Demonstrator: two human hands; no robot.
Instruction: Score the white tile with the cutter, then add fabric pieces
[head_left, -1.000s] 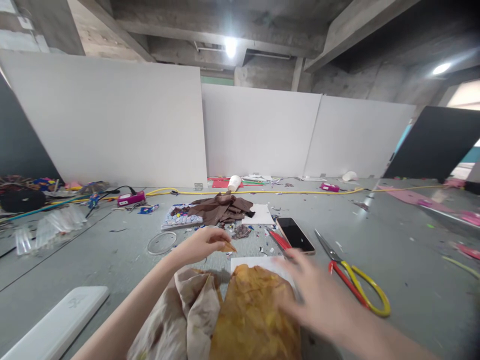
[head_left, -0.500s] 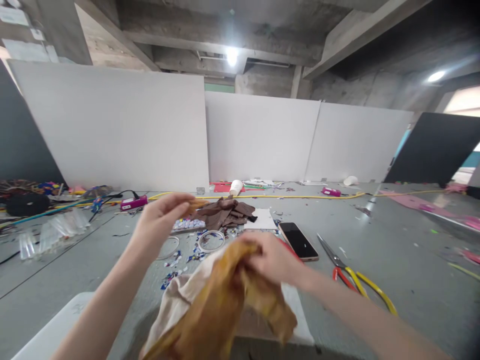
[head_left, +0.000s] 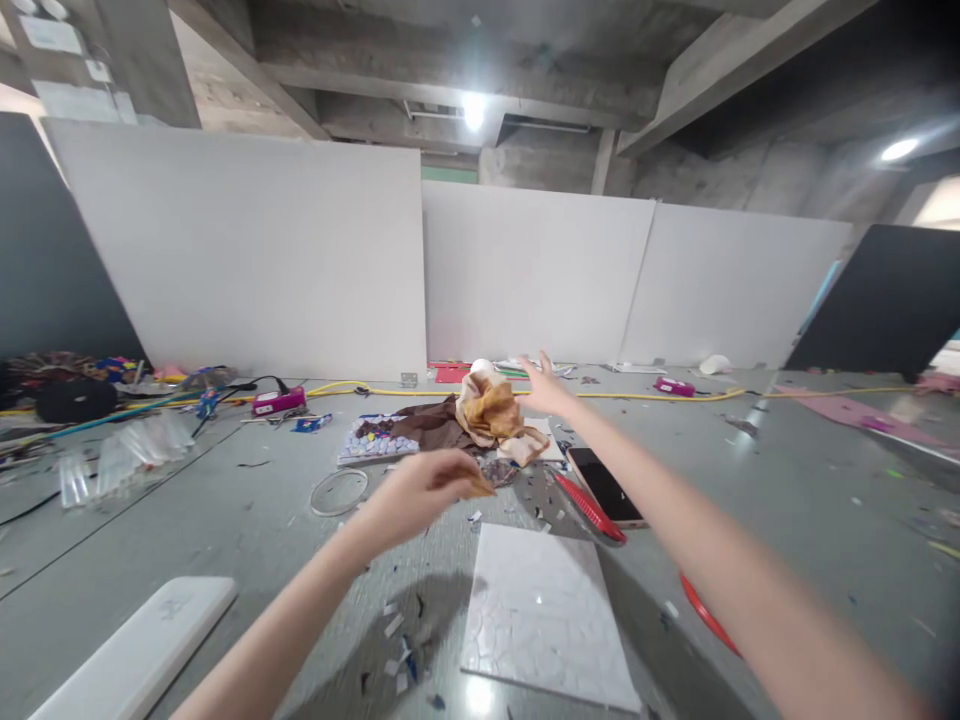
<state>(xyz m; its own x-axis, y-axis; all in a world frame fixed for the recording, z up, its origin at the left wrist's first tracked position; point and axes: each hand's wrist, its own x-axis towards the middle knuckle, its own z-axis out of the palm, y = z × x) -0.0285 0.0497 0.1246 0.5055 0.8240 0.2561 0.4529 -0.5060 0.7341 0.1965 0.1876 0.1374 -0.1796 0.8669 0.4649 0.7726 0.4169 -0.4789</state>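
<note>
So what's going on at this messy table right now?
A person is working with bare hands. The left hand pinches a small tan scrap above the grey table. The right hand is stretched out, fingers spread, beside a crumpled yellow-and-beige cloth at the far side. A white cracked tile lies in front, with a phone beyond it.

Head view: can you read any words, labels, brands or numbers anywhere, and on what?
None can be read.
White flat case, near left: a faint embossed mark, too blurred to read.
Paper notices on the concrete pillar, top left: too small to read.
Dark smartphone: screen blank.
</note>
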